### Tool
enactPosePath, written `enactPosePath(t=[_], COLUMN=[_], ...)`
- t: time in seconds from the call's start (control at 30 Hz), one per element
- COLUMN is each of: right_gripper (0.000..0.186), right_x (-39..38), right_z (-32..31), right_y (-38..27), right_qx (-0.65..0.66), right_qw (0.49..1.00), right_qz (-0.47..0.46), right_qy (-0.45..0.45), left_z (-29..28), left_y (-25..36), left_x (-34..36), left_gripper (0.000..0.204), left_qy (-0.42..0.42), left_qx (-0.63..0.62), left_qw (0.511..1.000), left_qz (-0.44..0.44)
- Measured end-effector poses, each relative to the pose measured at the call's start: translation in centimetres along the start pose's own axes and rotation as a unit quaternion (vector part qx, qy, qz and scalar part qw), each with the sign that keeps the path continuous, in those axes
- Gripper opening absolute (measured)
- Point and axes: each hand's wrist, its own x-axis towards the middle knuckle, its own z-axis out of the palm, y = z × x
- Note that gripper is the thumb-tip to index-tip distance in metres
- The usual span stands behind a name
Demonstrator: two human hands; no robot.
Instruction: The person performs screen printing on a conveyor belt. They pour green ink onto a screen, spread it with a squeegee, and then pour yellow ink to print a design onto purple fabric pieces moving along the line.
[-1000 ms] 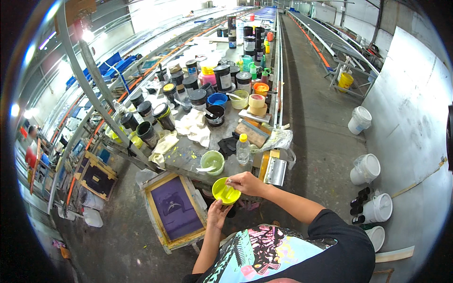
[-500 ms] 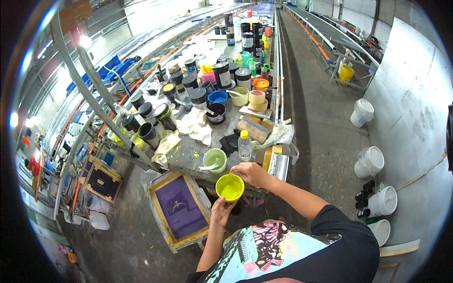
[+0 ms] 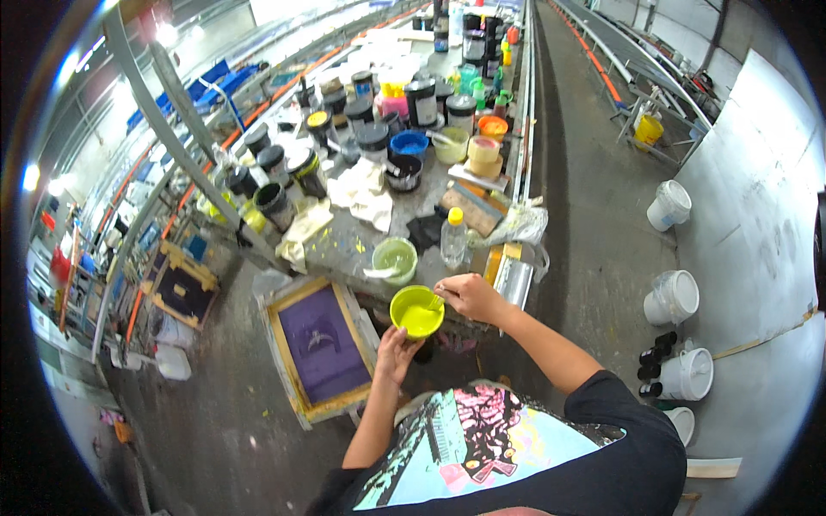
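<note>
Your shirt (image 3: 641, 434) is black, its front print (image 3: 482, 430) patched in pale blue, black, pink and yellow. The bowl (image 3: 411, 294) you have is vivid yellow-green, as are the paint (image 3: 419, 322) inside and the visible end of your stirrer (image 3: 435, 303). Your grey counter (image 3: 335, 267) is flecked with yellow; its cloth (image 3: 363, 193) is off-white, its bottle cap (image 3: 455, 215) yellow, one tub (image 3: 409, 144) blue. Your screen (image 3: 325, 353) is purple inside a tan border (image 3: 342, 401).

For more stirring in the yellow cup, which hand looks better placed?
Probably the right hand: it grips the stirrer, whose end dips into the cup. The left hand is occupied holding the cup's near side.
</note>
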Motion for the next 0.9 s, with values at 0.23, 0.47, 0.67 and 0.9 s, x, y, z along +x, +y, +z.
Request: enactPosePath(t=[0.23,0.47,0.67,0.9], right_gripper=[0.015,0.016,0.018,0.019], right_x=[-0.2,-0.8,0.2,0.4], right_z=[2.4,3.7,2.4,3.8], right_y=[1.0,-0.3,0.3,0.5], right_qx=[0.051,0.139,0.063,0.087], right_qw=[0.992,0.987,0.996,0.993], right_qz=[0.002,0.072,0.061,0.033], right_qy=[0.112,0.023,0.018,0.077], left_z=[1.5,0.7,0.6,-0.1], left_y=[0.7,0.0,0.3,-0.1], left_x=[-0.3,-0.4,-0.7,-0.4], left_gripper=[0.049,0.052,0.052,0.04], left_qy=[-0.003,0.025,0.041,0.029], left_qx=[0.029,-0.033,-0.044,-0.042], left_qw=[1.0,0.999,0.998,0.999], left_qz=[-0.003,-0.006,0.032,0.005])
